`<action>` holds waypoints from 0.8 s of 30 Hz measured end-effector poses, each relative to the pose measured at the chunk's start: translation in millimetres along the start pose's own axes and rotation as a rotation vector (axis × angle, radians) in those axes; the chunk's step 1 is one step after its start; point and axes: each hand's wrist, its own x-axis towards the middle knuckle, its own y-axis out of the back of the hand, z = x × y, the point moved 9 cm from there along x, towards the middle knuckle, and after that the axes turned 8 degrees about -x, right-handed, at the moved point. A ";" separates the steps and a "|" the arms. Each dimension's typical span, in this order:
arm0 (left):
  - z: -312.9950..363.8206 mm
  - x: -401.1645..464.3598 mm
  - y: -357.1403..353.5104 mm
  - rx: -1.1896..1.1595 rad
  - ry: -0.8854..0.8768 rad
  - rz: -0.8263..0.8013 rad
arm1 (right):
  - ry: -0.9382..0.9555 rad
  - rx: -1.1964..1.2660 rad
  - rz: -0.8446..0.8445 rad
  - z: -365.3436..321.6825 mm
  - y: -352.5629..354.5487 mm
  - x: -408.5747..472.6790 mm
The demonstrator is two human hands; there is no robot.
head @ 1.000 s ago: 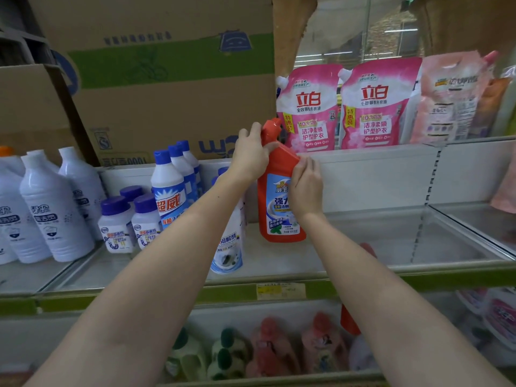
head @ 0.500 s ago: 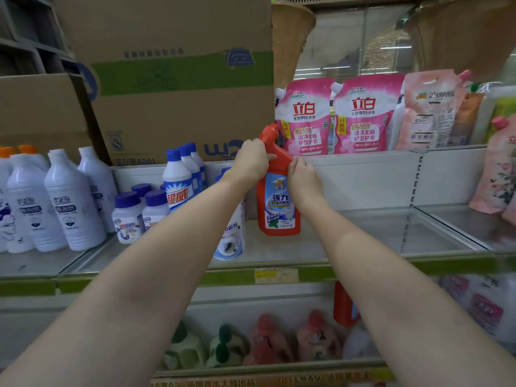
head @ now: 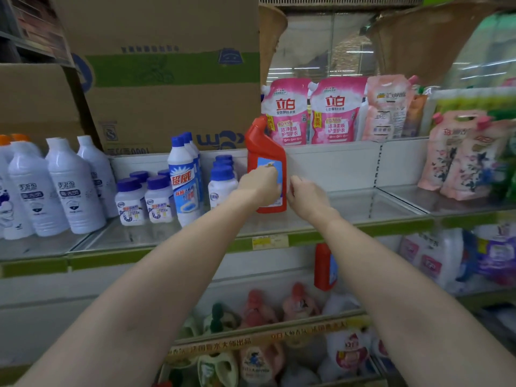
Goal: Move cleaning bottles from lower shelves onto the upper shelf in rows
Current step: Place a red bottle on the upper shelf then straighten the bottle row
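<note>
Left hand [head: 261, 188] fingers curl on the upright red bottle [head: 265, 152]; right hand [head: 305, 195] beside it, fingers loosely curled, empty

My upper shelf [head: 321, 222] carries the red bottle [head: 265, 152] upright at centre, blue-capped white bottles [head: 156, 202] at nine o'clock, floral pouches [head: 458, 160] at three.

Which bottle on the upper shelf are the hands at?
The red bottle, the only red one on that shelf; the left hand is on its label, while the others are white with blue or orange caps.
</note>
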 end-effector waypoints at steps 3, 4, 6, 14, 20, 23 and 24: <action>6.0 -28.7 -20.8 -0.012 -0.020 -0.062 | -0.034 -0.032 -0.021 1.5 2.0 -33.3; 6.7 -38.5 -28.8 -0.012 -0.030 -0.082 | -0.039 -0.038 -0.021 0.6 1.8 -46.0; 6.5 -58.2 -47.2 -0.012 -0.044 -0.132 | -0.030 -0.045 -0.019 -2.5 -1.8 -71.6; -11.1 -112.0 -141.6 -0.095 0.003 -0.316 | -0.050 0.021 -0.207 10.7 -54.4 -153.8; -5.7 -123.3 -190.2 -0.152 0.040 -0.353 | -0.093 -0.050 -0.358 56.3 -95.6 -187.3; 1.9 -120.8 -213.5 -0.174 0.036 -0.365 | -0.149 -0.042 -0.391 87.0 -113.0 -192.8; 4.1 -117.7 -223.5 -0.185 0.035 -0.378 | -0.164 -0.035 -0.401 97.1 -119.6 -193.0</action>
